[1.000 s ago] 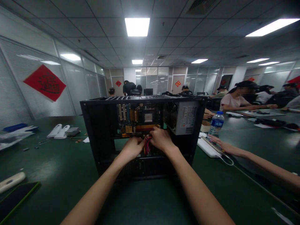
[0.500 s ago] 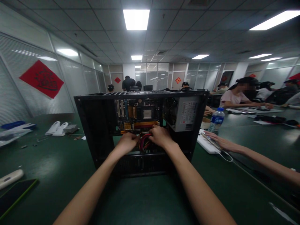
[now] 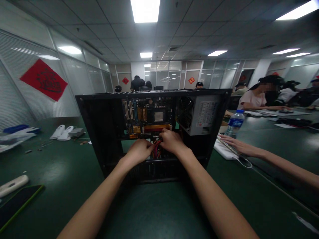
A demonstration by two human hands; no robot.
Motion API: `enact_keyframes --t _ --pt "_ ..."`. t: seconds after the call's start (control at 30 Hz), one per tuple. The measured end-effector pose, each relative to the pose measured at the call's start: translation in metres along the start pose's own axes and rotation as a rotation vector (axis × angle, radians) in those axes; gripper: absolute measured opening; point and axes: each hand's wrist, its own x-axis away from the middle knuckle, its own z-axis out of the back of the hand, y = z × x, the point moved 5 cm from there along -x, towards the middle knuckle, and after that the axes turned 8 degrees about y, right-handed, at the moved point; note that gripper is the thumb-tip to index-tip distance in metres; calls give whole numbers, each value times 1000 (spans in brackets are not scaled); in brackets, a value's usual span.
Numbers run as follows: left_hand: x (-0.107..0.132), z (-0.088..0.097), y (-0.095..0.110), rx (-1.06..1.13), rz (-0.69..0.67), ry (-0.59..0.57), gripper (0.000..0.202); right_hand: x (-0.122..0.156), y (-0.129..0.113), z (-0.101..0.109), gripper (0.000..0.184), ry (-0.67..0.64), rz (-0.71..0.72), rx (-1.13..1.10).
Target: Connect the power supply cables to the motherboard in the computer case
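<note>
An open black computer case [image 3: 99, 122] stands on the dark green table [image 3: 62, 172] in front of me. Inside it show a motherboard [image 3: 147, 116] and a grey power supply with a fan [image 3: 199, 114]. Both my hands reach into the case below the motherboard. My left hand [image 3: 138, 151] is closed beside a bundle of red and yellow cables [image 3: 157, 150]. My right hand [image 3: 170, 141] is closed on the upper part of that cable bundle, near the board's lower edge. What the left fingers hold is hidden.
Another person's hand [image 3: 235, 144] rests on a white keyboard [image 3: 224, 151] right of the case, by a water bottle [image 3: 234, 123]. White and blue items [image 3: 63, 132] lie at the left; a dark tablet [image 3: 17, 204] and white remote [image 3: 12, 185] near left. People sit at the far right.
Both hands stayed at the cables inside the case and shifted slightly. The camera tilted up a little and moved closer, so the case looks larger.
</note>
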Motion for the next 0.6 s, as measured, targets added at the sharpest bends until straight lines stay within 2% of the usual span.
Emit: enact_keyframes --t 0.33,0.6 --pt "-1 1 -4 6 59 44 35 2 -2 5 31 24 34 -18" --pt "-2 -1 -5 -50 58 7 35 2 -6 4 32 44 60 -17"
